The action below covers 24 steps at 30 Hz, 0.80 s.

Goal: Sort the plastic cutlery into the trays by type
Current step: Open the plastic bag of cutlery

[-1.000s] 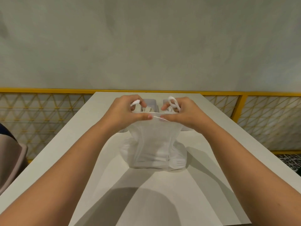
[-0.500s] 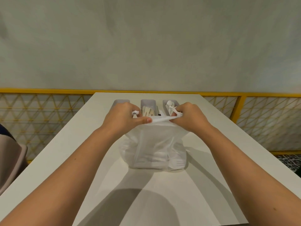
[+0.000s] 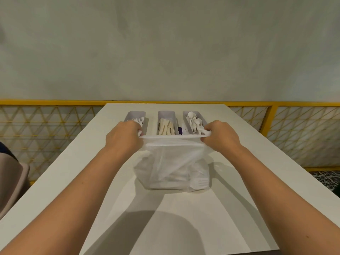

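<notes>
Both my left hand [image 3: 124, 138] and right hand [image 3: 221, 138] pinch the bag [image 3: 173, 162] handles, mouth stretched taut; I'd pull apart evenly, base planted, so cutlery [image 3: 200, 182] doesn't spill.

1. We see a bag [image 3: 173, 162] of thin, see-through, crinkly plastic.
2. Our table [image 3: 184, 218] has a smooth, matt white top.
3. The middle tray [image 3: 166, 113] looks like smooth, pale plastic.
4. The spoons [image 3: 195, 120] look like shiny white plastic.
5. The railing [image 3: 46, 102] looks like yellow painted metal.
</notes>
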Tool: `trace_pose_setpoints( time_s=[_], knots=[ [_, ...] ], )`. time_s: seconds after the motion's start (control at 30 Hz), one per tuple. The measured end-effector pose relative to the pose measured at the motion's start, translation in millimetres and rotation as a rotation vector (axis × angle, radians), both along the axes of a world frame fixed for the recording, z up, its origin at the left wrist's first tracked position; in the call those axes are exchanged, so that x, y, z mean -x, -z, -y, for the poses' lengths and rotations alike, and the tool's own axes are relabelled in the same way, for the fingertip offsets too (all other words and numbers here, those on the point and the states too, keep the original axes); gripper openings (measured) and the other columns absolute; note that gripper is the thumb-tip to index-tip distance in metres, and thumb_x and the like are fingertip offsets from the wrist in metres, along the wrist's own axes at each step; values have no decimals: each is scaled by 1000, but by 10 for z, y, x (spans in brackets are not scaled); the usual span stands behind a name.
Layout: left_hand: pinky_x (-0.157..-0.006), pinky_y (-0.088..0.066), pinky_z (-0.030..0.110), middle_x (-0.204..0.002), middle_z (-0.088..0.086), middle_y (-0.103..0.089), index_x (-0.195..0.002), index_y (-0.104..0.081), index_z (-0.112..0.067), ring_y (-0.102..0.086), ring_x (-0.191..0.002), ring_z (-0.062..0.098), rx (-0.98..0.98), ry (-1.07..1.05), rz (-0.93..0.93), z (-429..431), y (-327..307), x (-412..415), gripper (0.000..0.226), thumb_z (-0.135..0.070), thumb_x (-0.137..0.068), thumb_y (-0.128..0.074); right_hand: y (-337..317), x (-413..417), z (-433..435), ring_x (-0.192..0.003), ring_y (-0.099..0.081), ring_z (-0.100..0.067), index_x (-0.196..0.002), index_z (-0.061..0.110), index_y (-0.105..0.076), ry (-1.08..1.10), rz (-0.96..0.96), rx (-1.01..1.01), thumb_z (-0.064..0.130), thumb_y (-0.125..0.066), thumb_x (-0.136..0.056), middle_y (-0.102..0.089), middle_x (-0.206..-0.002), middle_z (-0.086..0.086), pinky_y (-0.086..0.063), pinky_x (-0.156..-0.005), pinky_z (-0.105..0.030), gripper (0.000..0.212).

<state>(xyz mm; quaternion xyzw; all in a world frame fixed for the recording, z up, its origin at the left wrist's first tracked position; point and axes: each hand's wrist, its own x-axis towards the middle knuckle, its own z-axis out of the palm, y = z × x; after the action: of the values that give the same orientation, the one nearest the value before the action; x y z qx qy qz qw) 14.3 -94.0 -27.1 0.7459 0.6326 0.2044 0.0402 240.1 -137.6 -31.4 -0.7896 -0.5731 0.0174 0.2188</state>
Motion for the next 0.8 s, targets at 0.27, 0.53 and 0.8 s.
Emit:
trace_pose_setpoints(
  time_s=[0.27, 0.53, 0.8],
  knots=[
    [-52, -58, 23, -75, 13, -72, -96, -60, 2, -70, -59, 16, 774, 117, 1161, -61, 232, 454, 16, 3, -93, -44, 217, -296, 199, -88, -62, -29, -106, -2, -57, -118, -1520, 42, -3, -41, -95, -63, -99, -18, -59, -61, -37, 19],
    [-49, -57, 40, -78, 22, -71, -93, -58, 10, -71, -63, 31, 962, 202, 1821, -118, 453, 419, 65, 16, -31, -80, 453, -271, 115, -65, -70, -23, -100, 0, -58, 16, -1797, 26, 2, -37, -95, -70, -74, -14, -58, -56, -31, 22],
    [-54, -55, 19, -78, 2, -72, -96, -67, -10, -68, -61, 7, 892, 295, 890, 21, 467, 360, 13, -7, -87, -58, 533, -326, 124, -58, -66, -24, -90, 11, -60, -19, -1663, 152, 15, -45, -86, -67, -70, -9, -58, -52, -33, 16]
  ],
)
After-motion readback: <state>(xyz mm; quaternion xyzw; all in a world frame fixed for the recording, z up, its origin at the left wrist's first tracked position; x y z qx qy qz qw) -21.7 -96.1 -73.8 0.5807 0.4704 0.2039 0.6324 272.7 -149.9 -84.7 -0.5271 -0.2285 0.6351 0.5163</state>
